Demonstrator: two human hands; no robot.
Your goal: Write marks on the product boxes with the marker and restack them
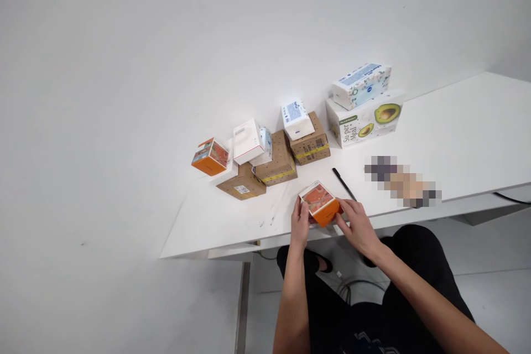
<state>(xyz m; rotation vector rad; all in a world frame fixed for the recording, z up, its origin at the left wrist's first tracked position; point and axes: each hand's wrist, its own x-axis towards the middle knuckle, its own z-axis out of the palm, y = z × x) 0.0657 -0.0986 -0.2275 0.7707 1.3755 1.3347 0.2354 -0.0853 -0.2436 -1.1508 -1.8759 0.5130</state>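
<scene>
Between my two hands is a small orange and white box (318,199) with a reddish picture on its top face, held at the table's front edge. My left hand (300,221) grips its left side, thumb near the top edge. On the opposite side, my right hand (355,224) has its fingers against the right corner. Both hands are closed on the box; its underside is hidden. Just beyond my right hand lies a black pen (343,183). A similar orange box (211,156) sits at the far left on top of a white box.
Along the wall stand brown cardboard boxes (277,160), a white carton (248,141), a small tissue pack (297,119), and a larger tissue pack (362,86) on an avocado-print box (365,120). A blurred-out object (402,181) lies right on the white table (464,138). Cables hang below.
</scene>
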